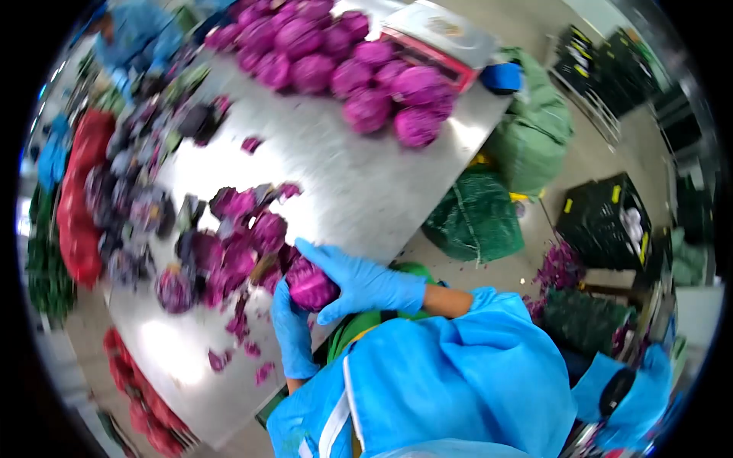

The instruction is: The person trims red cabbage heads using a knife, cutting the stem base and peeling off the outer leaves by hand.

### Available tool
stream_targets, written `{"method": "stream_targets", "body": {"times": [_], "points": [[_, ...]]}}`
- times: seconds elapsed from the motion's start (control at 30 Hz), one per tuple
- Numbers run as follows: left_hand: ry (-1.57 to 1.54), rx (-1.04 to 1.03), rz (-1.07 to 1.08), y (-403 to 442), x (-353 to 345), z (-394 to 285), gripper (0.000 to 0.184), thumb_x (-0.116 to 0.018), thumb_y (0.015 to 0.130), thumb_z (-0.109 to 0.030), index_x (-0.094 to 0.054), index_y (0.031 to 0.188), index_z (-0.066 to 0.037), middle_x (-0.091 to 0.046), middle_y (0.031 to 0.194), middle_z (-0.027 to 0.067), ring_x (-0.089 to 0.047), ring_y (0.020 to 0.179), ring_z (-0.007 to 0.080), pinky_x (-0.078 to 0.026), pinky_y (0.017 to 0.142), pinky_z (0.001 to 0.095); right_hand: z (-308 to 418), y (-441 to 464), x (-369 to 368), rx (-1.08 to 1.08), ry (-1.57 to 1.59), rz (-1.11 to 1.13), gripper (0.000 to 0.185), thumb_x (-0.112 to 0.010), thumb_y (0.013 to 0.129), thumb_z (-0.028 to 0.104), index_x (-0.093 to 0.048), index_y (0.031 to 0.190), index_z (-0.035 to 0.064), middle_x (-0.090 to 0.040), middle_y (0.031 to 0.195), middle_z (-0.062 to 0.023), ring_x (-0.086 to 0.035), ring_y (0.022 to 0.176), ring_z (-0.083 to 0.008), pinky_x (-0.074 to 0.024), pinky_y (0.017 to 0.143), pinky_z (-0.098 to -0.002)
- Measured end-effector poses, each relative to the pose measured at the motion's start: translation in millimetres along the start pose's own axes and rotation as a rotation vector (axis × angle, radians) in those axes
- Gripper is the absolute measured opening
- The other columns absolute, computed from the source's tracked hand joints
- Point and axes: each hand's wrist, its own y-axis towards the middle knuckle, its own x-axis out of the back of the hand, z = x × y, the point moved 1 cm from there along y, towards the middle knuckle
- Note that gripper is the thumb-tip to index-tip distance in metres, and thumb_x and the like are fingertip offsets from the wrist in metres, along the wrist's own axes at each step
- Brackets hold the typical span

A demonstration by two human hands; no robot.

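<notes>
A red cabbage [311,285] with a bright purple surface is held close to my body at the table's near edge. My left hand [290,324], in a blue glove, cups it from the left and below. My right hand [359,284], also gloved in blue, grips it from the right, thumb and fingers apart around it. Just left of the cabbage lie loose purple leaves [237,259] and leaf scraps. An untrimmed cabbage [175,288] with duller outer leaves sits farther left. Parts of both hands' fingers are hidden behind the cabbage.
Many peeled cabbages [313,72] are heaped on the metal table [343,175], near a white-topped scale [443,34]. Untrimmed cabbages [122,175] and red net sacks [84,198] line the left. Green sacks [477,217] and black crates [607,217] stand right. A blue-clad co-worker [137,38] is at top left.
</notes>
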Motion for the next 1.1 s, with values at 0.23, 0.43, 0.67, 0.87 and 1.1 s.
{"method": "stream_targets", "body": {"times": [0.23,0.43,0.67,0.87,1.1], "points": [[0.256,0.210,0.243,40,-58,62,0.038,-0.045,0.098,-0.032,-0.062,0.107,0.001,-0.065,0.099,0.0112,-0.065,0.082,0.0194,-0.054,0.074,0.0326,-56,-59,48,-0.151,0.056,-0.343,0.100,-0.083,0.063,0.036,-0.032,0.146,0.0100,-0.050,0.120,-0.0213,-0.052,0.110,-0.0359,-0.0410,0.099,-0.0413],[0.245,0.392,0.525,49,-121,82,0.052,-0.042,0.099,-0.041,-0.049,0.135,-0.005,-0.060,0.123,0.0143,-0.063,0.102,0.0253,-0.053,0.083,0.0365,-99,-101,119,-0.129,0.022,-0.605,0.097,-0.086,0.058,0.034,-0.041,0.140,0.0098,-0.052,0.113,-0.0210,-0.053,0.107,-0.0363,-0.0417,0.098,-0.0420],[0.558,0.156,0.353,29,-130,43,0.053,-0.050,0.096,-0.041,-0.051,0.136,-0.006,-0.062,0.123,0.0143,-0.063,0.104,0.0249,-0.049,0.086,0.0328,-194,-106,267,-0.373,-0.439,-1.195,0.106,-0.085,0.057,0.029,-0.030,0.145,0.0083,-0.045,0.118,-0.0236,-0.049,0.109,-0.0392,-0.0422,0.096,-0.0432],[0.555,0.198,0.273,28,-113,52,0.057,-0.053,0.094,-0.044,-0.051,0.135,-0.004,-0.061,0.123,0.0164,-0.063,0.106,0.0255,-0.048,0.089,0.0360,-235,-66,309,-0.387,-0.603,-1.101,0.112,-0.085,0.055,0.028,-0.026,0.149,0.0117,-0.045,0.121,-0.0228,-0.047,0.111,-0.0410,-0.0408,0.099,-0.0451],[0.446,0.112,0.126,13,-88,40,0.049,-0.054,0.096,-0.034,-0.051,0.135,-0.005,-0.061,0.124,0.0085,-0.060,0.106,0.0171,-0.047,0.088,0.0298,-222,-47,318,-0.090,-0.212,-1.085,0.101,-0.085,0.067,0.023,-0.028,0.146,0.0001,-0.031,0.150,-0.0198,-0.035,0.136,-0.0314,-0.0279,0.113,-0.0377]]}}
